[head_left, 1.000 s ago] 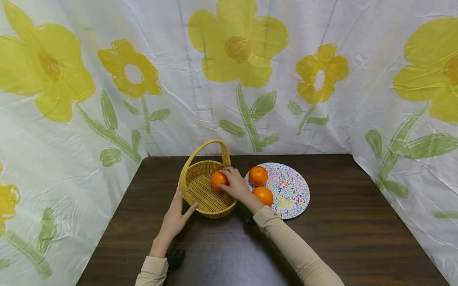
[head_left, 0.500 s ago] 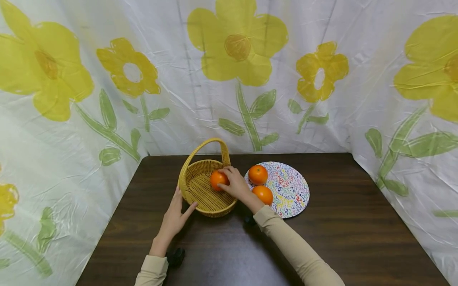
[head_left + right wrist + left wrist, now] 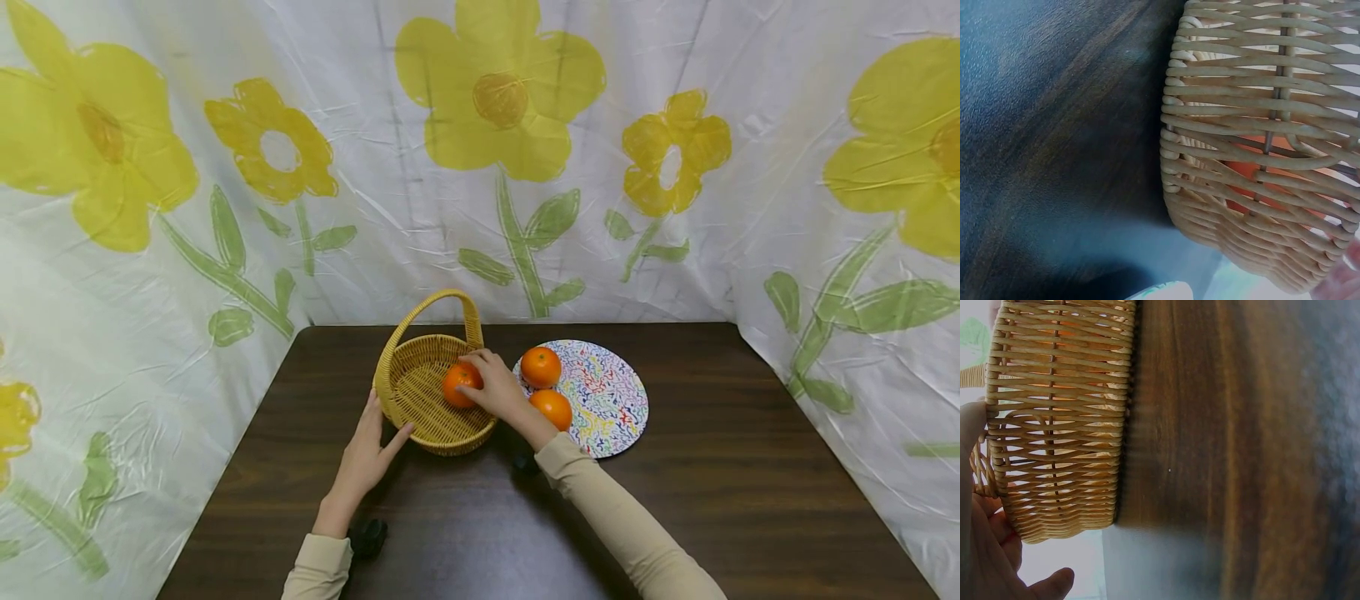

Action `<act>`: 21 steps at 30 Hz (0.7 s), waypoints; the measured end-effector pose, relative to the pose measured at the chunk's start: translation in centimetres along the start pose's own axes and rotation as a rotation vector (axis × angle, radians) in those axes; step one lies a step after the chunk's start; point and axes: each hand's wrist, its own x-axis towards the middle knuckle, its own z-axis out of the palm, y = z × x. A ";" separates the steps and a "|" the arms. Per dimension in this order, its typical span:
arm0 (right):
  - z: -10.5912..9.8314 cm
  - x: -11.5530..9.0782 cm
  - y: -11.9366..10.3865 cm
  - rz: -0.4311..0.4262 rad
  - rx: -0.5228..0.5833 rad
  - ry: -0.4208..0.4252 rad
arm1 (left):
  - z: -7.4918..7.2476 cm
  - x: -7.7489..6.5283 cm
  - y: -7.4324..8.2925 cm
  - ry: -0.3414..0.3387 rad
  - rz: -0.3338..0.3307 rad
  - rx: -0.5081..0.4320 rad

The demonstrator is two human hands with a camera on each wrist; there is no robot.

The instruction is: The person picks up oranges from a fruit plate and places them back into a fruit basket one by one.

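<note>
A yellow wicker basket [image 3: 431, 417] with a tall arched handle stands on the table in the head view. My left hand [image 3: 363, 450] rests against its left and front sides, fingers straight and thumb spread along the front. Inside, at the right part of the basket, an orange [image 3: 459, 386] sits low, and my right hand [image 3: 495, 387] reaches over the rim and grips it from the right. Through the weave in the right wrist view, the orange [image 3: 1250, 172] shows partly. Two more oranges, one behind [image 3: 541, 367] and one in front [image 3: 551, 409], lie on a round patterned mat.
Right of the basket lies the round white mat [image 3: 607, 400] with multicoloured squiggles. The dark wooden table [image 3: 720, 467] carries everything. A white curtain [image 3: 360, 250] with yellow flowers hangs behind and on both sides of it.
The orange under my right hand has shifted slightly toward the front of the basket. Both hands, the basket and the other oranges keep nearly the same places.
</note>
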 end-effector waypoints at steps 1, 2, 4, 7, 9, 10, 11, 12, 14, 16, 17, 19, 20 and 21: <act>-0.1 0.0 0.0 0.000 0.003 0.002 | 0.0 0.0 0.0 0.000 0.001 0.003; -0.2 -0.1 -0.1 0.000 0.006 0.005 | 0.0 0.0 0.0 -0.001 0.000 0.004; -0.3 -0.2 -0.1 0.000 0.010 0.010 | 0.0 0.0 0.0 -0.002 0.000 0.002; -0.5 -0.3 -0.2 -0.003 0.016 0.018 | 0.0 0.0 -0.1 -0.001 0.002 -0.001; -0.7 -0.4 -0.2 -0.003 0.019 0.020 | 0.1 0.0 0.0 -0.001 0.000 -0.005; -0.8 -0.4 -0.3 -0.004 0.018 0.020 | 0.1 -0.1 0.0 -0.002 0.000 -0.006; -0.9 -0.5 -0.3 -0.004 0.024 0.021 | 0.1 -0.1 0.0 -0.002 -0.001 -0.005; -0.9 -0.5 -0.4 -0.004 0.025 0.021 | 0.1 -0.1 0.0 -0.003 -0.002 -0.008; -1.1 -0.6 -0.4 -0.005 0.026 0.022 | 0.1 -0.1 0.0 -0.004 -0.005 -0.008; -1.2 -0.7 -0.5 -0.007 0.024 0.028 | 0.1 -0.1 0.0 -0.003 -0.006 -0.008; -1.2 -0.7 -0.5 -0.007 0.025 0.031 | 0.1 -0.1 0.0 -0.003 -0.007 -0.007; -1.3 -0.8 -0.4 -0.004 0.014 0.034 | 0.1 -0.1 0.1 -0.001 -0.007 -0.006; -1.3 -0.8 -0.4 0.002 0.010 0.035 | 0.0 -0.1 0.1 0.000 -0.006 -0.005; -1.3 -0.9 -0.4 0.005 0.007 0.036 | 0.0 -0.1 0.0 0.001 -0.004 -0.004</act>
